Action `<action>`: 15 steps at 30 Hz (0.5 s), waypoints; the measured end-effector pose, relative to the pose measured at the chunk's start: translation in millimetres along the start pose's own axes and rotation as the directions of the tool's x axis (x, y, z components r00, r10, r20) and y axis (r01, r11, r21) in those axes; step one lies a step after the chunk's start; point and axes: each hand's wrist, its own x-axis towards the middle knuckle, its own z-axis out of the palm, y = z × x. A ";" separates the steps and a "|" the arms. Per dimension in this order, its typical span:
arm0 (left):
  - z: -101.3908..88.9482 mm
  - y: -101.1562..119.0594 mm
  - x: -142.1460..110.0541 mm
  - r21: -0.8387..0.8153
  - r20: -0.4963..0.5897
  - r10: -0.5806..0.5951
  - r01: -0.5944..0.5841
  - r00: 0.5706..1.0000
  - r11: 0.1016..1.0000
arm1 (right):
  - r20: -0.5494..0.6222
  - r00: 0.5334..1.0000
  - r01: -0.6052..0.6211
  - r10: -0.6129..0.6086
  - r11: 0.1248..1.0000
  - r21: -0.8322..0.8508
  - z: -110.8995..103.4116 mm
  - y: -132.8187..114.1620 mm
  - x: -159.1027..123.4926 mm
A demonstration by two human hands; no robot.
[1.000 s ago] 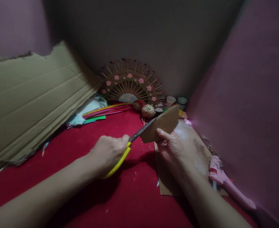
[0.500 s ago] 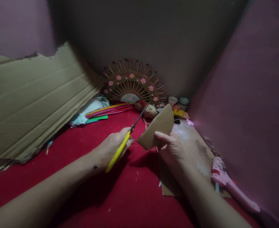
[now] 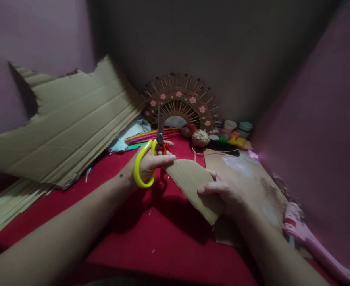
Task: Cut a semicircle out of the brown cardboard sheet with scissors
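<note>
My left hand (image 3: 152, 161) is closed around yellow-handled scissors (image 3: 143, 165), whose dark blades point up and away from me. Its thumb also rests at the upper left tip of a curved cardboard piece (image 3: 193, 182). A small red part shows beside the scissors; I cannot tell what it belongs to. My right hand (image 3: 227, 190) grips the cardboard piece by its right side, thumb on top and fingers mostly hidden beneath. The piece is held tilted above the red cloth (image 3: 127, 234).
A flowered fan-shaped craft (image 3: 181, 99) stands at the back wall, with twine balls (image 3: 200, 138) before it. Large torn cardboard (image 3: 74, 119) leans at left. At right lie a stained cardboard sheet (image 3: 249, 190) and a pink glue gun (image 3: 306, 234). Small cups (image 3: 230, 126) sit behind.
The cardboard piece has turned, its long edge now sloping down to the right. My left hand has come to its tip, and the scissors now point more upright. The view has shifted left.
</note>
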 end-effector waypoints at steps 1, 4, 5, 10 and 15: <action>-3.4 -0.1 1.7 0.019 0.038 -0.018 0.018 0.999 1.000 | 0.007 1.000 -0.011 0.011 1.000 -0.014 -0.9 -1.7 -0.2; -11.3 -2.7 4.0 0.091 0.199 -0.136 0.120 0.970 0.989 | -0.012 0.999 -0.053 0.053 0.998 -0.029 -3.3 -6.3 -0.1; -12.5 -4.0 3.9 0.111 0.246 -0.168 0.145 0.954 0.983 | -0.040 0.998 -0.058 0.057 0.998 -0.009 -3.9 -7.4 -0.1; -7.8 -5.5 2.8 0.038 0.234 -0.120 0.114 0.965 0.993 | -0.191 0.980 0.096 -0.063 0.981 0.167 -4.3 -7.6 -0.6; -6.2 0.2 7.8 -0.005 0.112 -0.088 0.089 0.990 0.996 | -0.166 0.986 0.053 -0.035 0.993 0.106 -4.5 -5.2 -1.8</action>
